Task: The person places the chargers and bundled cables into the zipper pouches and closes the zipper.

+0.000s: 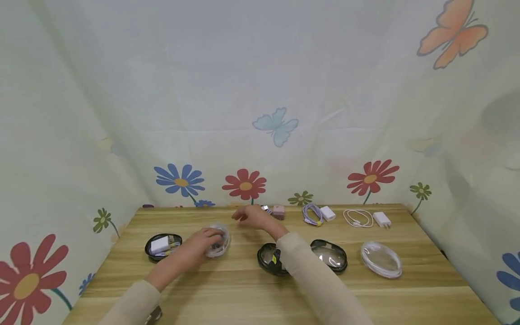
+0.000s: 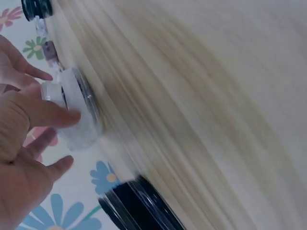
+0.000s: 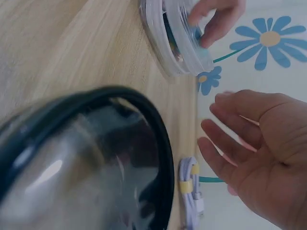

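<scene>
From where I stand, the nearest thing on the desk [image 1: 227, 293] is a dark object [image 1: 155, 314], half hidden by the left sleeve [image 1: 134, 300], too little showing to name. A bit farther in, right of and nearer than the right grip [image 1: 253, 216], lie two black-rimmed clear shells [image 1: 330, 256], the right sleeve [image 1: 310, 275] crossing between them; whether they're one case or two, I can't tell. Farther right sits a white-rimmed clear case [image 1: 400, 266]. Left of the left grip [image 1: 201, 242], a black case [image 1: 177, 238] lies open with a white charger [image 1: 160, 245] inside.

The small clear case [image 1: 221, 249] is right under the left grip, which pinches it, thumb and fingers bent over its side. The right grip hangs just beyond it to the right, fingers loosely bent, holding nothing.

Behind and right of the right grip, a pink charger [image 1: 278, 212] and a purple cable [image 1: 312, 214] lie along the far edge.

I'd judge this as handling the small clear case, perhaps its lid; the next move seems to call for a steady left grip and a free right one.
</scene>
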Tool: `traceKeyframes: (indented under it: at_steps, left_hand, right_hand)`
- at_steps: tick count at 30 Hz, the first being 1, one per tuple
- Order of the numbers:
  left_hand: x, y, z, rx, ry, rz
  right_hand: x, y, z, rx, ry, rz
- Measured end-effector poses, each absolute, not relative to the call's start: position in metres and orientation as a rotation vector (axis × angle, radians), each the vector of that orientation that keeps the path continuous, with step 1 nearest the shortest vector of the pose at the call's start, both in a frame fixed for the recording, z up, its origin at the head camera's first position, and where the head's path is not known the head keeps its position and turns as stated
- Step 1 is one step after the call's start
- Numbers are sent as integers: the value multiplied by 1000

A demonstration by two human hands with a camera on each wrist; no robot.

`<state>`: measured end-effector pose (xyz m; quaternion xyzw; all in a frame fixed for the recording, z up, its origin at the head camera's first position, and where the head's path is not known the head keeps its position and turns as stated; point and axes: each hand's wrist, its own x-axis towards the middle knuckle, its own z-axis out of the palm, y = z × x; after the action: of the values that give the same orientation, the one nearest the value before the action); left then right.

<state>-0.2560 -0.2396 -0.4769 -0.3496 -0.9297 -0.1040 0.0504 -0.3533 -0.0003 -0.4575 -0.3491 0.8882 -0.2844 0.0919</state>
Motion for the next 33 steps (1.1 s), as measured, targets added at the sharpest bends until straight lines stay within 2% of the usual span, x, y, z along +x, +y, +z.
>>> traceKeyframes:
  at_steps: [6,12,18,33]
  left_hand:
    - [-257,-248,-473,-922,-2917,-459]
    - [-258,-236,-476,-770,-2946,-415]
    - [-256,-232,-480,-810,-2903,-220]
    - [-265,-229,-485,-861,-2925,-278]
  right_hand:
    - [-364,-9,-471,-1005,2472,-1049]
    - [-369,-22,-482,-1083,2498,-968]
    - [-369,-29,-487,-1097,2565,-916]
    - [-371,-30,-488,-1204,2575,-767]
